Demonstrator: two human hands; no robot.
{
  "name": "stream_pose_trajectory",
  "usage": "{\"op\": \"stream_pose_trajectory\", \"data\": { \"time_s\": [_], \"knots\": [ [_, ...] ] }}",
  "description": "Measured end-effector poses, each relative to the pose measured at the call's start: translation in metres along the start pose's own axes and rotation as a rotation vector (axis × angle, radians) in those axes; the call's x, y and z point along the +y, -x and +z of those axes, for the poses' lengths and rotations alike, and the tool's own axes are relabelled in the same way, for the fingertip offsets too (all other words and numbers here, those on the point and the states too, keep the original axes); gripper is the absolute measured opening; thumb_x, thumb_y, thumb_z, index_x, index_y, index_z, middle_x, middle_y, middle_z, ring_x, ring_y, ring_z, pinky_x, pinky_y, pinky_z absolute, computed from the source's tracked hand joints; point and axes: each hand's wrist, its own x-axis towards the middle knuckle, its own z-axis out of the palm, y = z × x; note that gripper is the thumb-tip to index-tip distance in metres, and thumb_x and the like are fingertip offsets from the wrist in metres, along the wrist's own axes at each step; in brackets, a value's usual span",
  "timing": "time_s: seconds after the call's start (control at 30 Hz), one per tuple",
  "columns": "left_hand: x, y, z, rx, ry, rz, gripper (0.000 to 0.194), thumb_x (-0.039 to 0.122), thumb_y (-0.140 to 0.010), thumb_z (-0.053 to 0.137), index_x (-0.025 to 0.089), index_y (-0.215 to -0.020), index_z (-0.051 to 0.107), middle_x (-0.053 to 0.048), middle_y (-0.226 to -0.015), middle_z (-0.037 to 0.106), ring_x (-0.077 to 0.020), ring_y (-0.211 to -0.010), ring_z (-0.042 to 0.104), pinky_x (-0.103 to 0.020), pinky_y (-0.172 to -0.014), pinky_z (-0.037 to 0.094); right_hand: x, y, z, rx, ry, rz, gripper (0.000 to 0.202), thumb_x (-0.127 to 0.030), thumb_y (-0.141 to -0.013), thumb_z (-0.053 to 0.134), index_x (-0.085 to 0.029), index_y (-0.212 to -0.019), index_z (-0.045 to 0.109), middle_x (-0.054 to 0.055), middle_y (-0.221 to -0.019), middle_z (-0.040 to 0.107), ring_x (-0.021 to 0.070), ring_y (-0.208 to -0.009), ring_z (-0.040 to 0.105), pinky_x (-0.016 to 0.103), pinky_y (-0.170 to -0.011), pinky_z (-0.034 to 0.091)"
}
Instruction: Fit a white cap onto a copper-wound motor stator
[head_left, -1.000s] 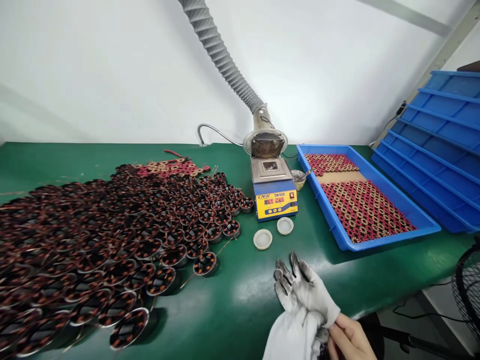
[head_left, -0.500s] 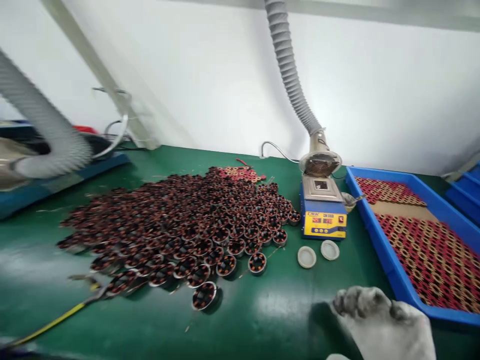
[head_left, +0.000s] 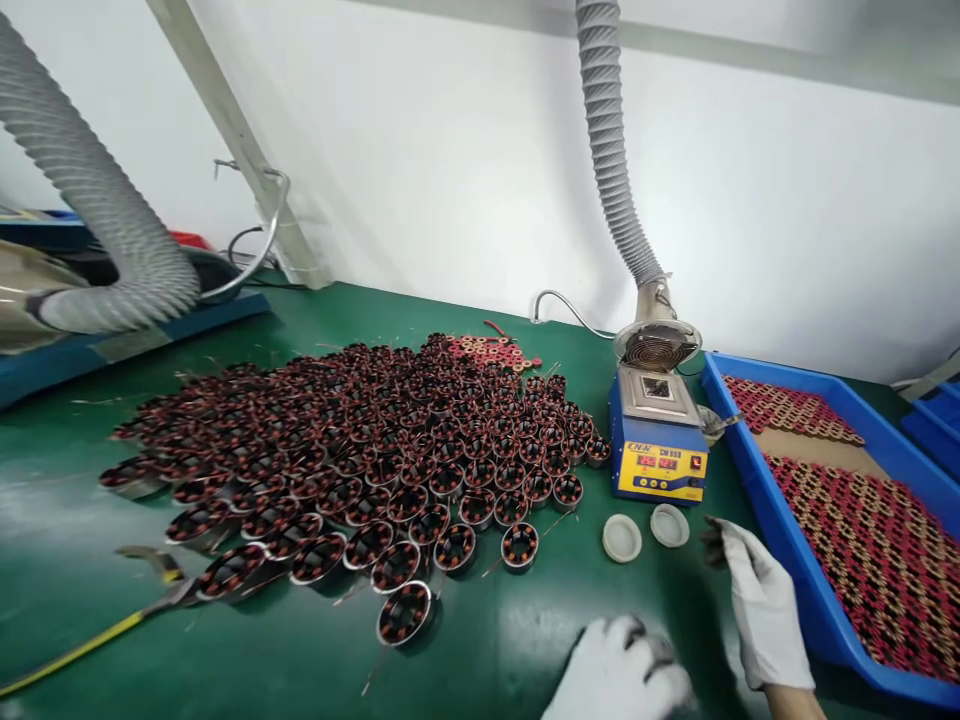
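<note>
My right hand [head_left: 757, 598] wears a white glove with darkened fingertips. It hovers flat over the green bench with fingers stretched out and nothing in it, just right of two white round caps [head_left: 622, 537] and beside the blue tray [head_left: 739, 440]. My left hand [head_left: 622, 672], also in a white glove, is low at the bottom edge; it is blurred and its fingers look curled. A blue and yellow solder pot [head_left: 658, 450] stands just beyond the caps. A large spread of copper-wound stators [head_left: 360, 460] covers the bench to the left.
A grey fume hose [head_left: 611, 150] drops to a hood over the solder pot. A second hose [head_left: 97, 230] lies at the far left over a blue tray. A yellow-handled tool [head_left: 112, 625] lies at the front left. The right-hand blue tray holds rows of red and tan parts.
The view has swung left, so the stator spread sits more central. My right hand, bare and tugging a glove a second ago, is gloved and reaches forward toward the caps.
</note>
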Motion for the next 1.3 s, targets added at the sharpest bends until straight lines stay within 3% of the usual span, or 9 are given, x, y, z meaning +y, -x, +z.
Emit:
{"op": "stream_pose_trajectory", "data": {
  "time_s": [0.1, 0.2, 0.47, 0.63, 0.87, 0.97, 1.03, 1.2, 1.3],
  "knots": [
    [-0.020, -0.011, -0.011, -0.128, -0.036, -0.096, 0.037, 0.047, -0.084, 0.060, 0.036, -0.119, 0.055, 0.001, -0.136, 0.056, -0.0277, -0.108, 0.058, -0.039, -0.078, 0.050, 0.021, -0.018, 0.001, -0.123, 0.333, -0.077, 0.066, -0.048, -0.075, 0.067, -0.019, -0.131, 0.048, 0.012, -0.130, 0.059, 0.0313, -0.121, 0.051, 0.047, -0.105, 0.037],
    [-0.025, -0.022, -0.022, -0.314, 0.028, -0.257, 0.073, 0.057, -0.068, 0.068, 0.031, -0.133, 0.046, -0.006, -0.149, 0.040, -0.0373, -0.118, 0.051, -0.054, -0.087, 0.047, 0.037, -0.024, 0.008, -0.143, 0.529, -0.196, 0.074, -0.044, -0.071, 0.069, -0.013, -0.133, 0.043, 0.018, -0.132, 0.055, 0.0326, -0.123, 0.050, 0.050, -0.105, 0.037],
    [-0.034, -0.032, -0.022, -0.133, 0.019, -0.568, 0.095, 0.065, -0.060, 0.066, 0.015, -0.138, 0.046, -0.019, -0.150, 0.036, -0.0381, -0.140, 0.026, -0.055, -0.113, 0.022, 0.057, -0.027, 0.010, -0.084, 0.582, -0.382, 0.063, -0.042, -0.080, 0.060, -0.014, -0.134, 0.044, 0.017, -0.124, 0.061, 0.0320, -0.114, 0.057, 0.052, -0.099, 0.046],
    [-0.046, -0.037, -0.015, 0.030, -0.025, -0.598, 0.088, 0.064, -0.063, 0.067, 0.013, -0.133, 0.051, -0.021, -0.147, 0.039, -0.0388, -0.138, 0.029, -0.055, -0.113, 0.024, 0.064, -0.024, 0.010, -0.151, 0.654, -0.455, 0.066, -0.041, -0.079, 0.063, -0.019, -0.138, 0.043, 0.014, -0.123, 0.062, 0.0331, -0.113, 0.059, 0.054, -0.098, 0.047],
    [-0.032, -0.004, -0.027, 0.336, -0.007, -0.262, 0.038, 0.038, -0.072, 0.069, 0.024, -0.106, 0.060, -0.002, -0.113, 0.066, -0.0215, -0.109, 0.058, -0.035, -0.093, 0.049, 0.073, -0.021, 0.003, -0.178, 0.570, -0.566, 0.065, -0.050, -0.081, 0.059, -0.020, -0.136, 0.043, 0.016, -0.133, 0.056, 0.0360, -0.121, 0.054, 0.055, -0.099, 0.047],
    [-0.031, 0.013, -0.059, 0.402, -0.336, -0.535, 0.034, 0.033, -0.078, 0.064, 0.022, -0.110, 0.063, -0.009, -0.114, 0.066, -0.0301, -0.108, 0.058, -0.047, -0.091, 0.048, 0.063, -0.016, -0.004, -0.051, 0.482, -0.413, 0.057, -0.054, -0.082, 0.058, -0.024, -0.130, 0.051, 0.012, -0.130, 0.059, 0.0348, -0.120, 0.055, 0.053, -0.104, 0.043],
    [-0.033, 0.019, -0.080, 0.285, -0.518, -0.796, 0.028, 0.027, -0.082, 0.058, 0.023, -0.109, 0.067, -0.013, -0.116, 0.065, -0.0362, -0.107, 0.057, -0.053, -0.087, 0.047, 0.053, -0.007, -0.006, -0.033, 0.407, -0.325, 0.046, -0.052, -0.084, 0.057, -0.026, -0.123, 0.059, 0.010, -0.125, 0.063, 0.0338, -0.117, 0.057, 0.053, -0.105, 0.042],
    [-0.022, 0.024, -0.088, -0.098, -0.319, -0.893, 0.039, 0.015, -0.086, 0.045, 0.024, -0.119, 0.062, -0.013, -0.129, 0.059, -0.0282, -0.095, 0.066, -0.044, -0.082, 0.053, 0.034, 0.038, 0.021, -0.569, 0.464, -0.332, 0.031, -0.037, -0.088, 0.056, -0.029, -0.115, 0.068, 0.007, -0.121, 0.067, 0.0292, -0.113, 0.061, 0.040, -0.096, 0.051],
    [-0.008, 0.038, -0.060, -0.106, 0.081, -0.851, 0.058, 0.020, -0.075, 0.057, 0.027, -0.132, 0.052, -0.013, -0.144, 0.047, -0.0264, -0.094, 0.069, -0.039, -0.084, 0.055, 0.036, 0.063, 0.048, -0.712, 0.633, -0.422, 0.064, -0.016, -0.073, 0.067, -0.031, -0.134, 0.053, 0.010, -0.140, 0.051, 0.0313, -0.120, 0.056, 0.039, -0.095, 0.052]
  ]
}}
